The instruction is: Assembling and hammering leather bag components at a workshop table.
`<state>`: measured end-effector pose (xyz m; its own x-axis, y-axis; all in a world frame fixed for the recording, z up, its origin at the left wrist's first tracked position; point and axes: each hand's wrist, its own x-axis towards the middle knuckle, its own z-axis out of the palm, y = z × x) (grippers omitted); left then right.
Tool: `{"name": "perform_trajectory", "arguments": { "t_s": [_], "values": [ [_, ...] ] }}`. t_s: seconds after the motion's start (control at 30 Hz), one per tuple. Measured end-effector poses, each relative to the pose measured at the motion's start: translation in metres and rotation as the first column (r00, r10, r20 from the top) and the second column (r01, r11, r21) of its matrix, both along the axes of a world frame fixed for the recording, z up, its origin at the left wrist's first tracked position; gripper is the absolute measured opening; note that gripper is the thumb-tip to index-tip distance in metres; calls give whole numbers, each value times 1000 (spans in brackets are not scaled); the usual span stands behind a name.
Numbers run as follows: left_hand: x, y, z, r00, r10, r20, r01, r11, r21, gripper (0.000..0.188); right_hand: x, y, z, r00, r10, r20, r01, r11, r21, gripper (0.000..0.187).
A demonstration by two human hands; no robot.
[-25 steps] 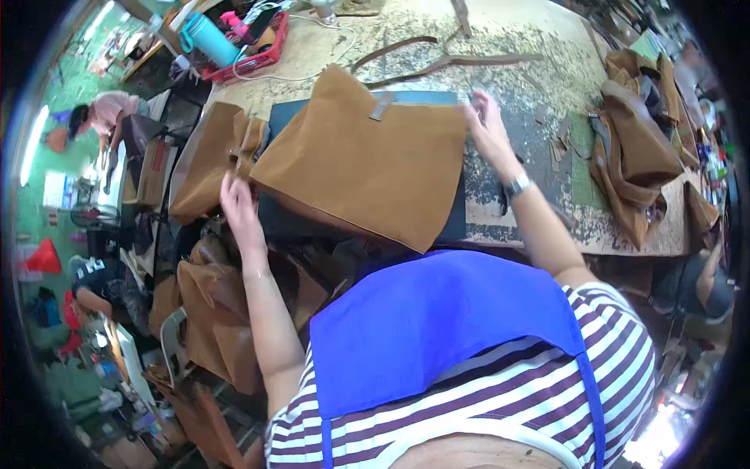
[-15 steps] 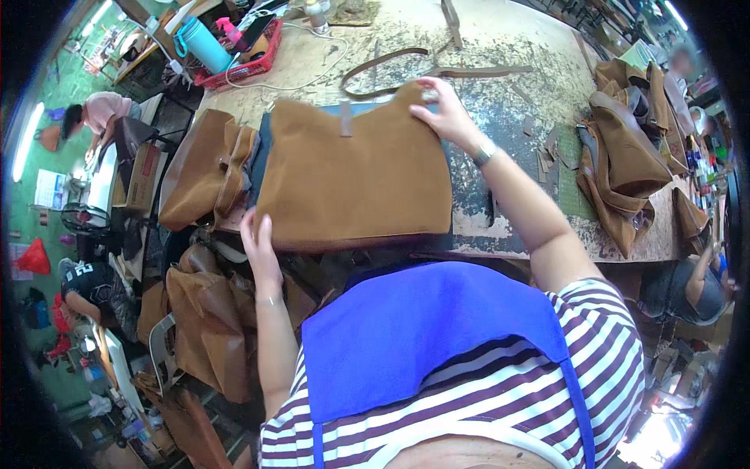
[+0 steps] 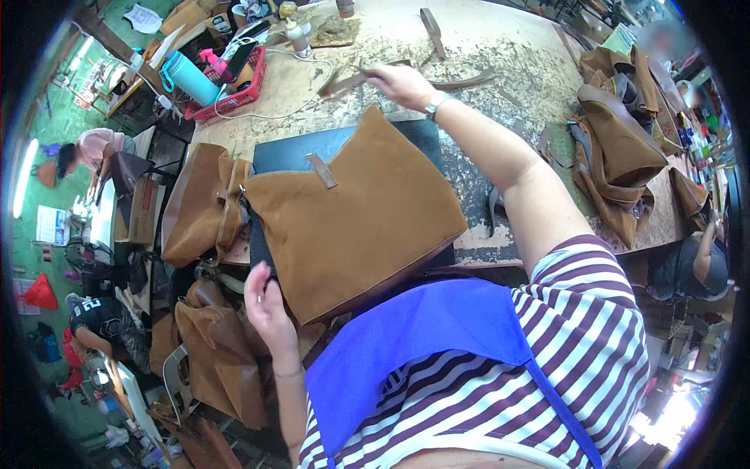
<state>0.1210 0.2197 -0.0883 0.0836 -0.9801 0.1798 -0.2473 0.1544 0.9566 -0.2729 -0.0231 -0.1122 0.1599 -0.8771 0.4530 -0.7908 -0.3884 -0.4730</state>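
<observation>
Brown bag (image 3: 367,211): swung askew since the earlier frame, its right end now turned away from the wearer and the right hand (image 3: 401,86) gone from its upper corner
Bag's place: on the dark board (image 3: 426,141) on the worktable (image 3: 516,47), lower left corner jutting past the near edge
Bag's face: warm tan-brown, matte and suede-like, broad and mostly smooth, with soft shading
Bag's mouth: dips in a curve between two raised corners, the far one a rounded peak
Tab (image 3: 321,170): short, narrow, greyer brown, lying slantwise over the dip
Bag's base: stitched-looking seam along the lower edge, a darker reddish-brown strip beneath
Right hand: stretched beyond the bag, fingers at the dark strap (image 3: 340,84); cannot tell whether they grip it
Left hand (image 3: 269,309): beside the bag's left edge, fingers loosely bent and apart, nothing seen in it; contact with the bag unclear
</observation>
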Motion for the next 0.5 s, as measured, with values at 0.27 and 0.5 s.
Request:
{"name": "perform_trajectory", "arguments": {
  "t_s": [0.27, 0.5],
  "values": [
    [-98, -182, 42, 567, -33, -823, 578, 728, 369, 42, 110, 67, 67, 760, 479, -440, -536, 844, -8, 19],
    [3, -201, 85, 205, -303, -931, 381, 901, -209, 13, -5, 38, 20, 933, 221, -283, -244, 969, -48, 19]
  ]
}}
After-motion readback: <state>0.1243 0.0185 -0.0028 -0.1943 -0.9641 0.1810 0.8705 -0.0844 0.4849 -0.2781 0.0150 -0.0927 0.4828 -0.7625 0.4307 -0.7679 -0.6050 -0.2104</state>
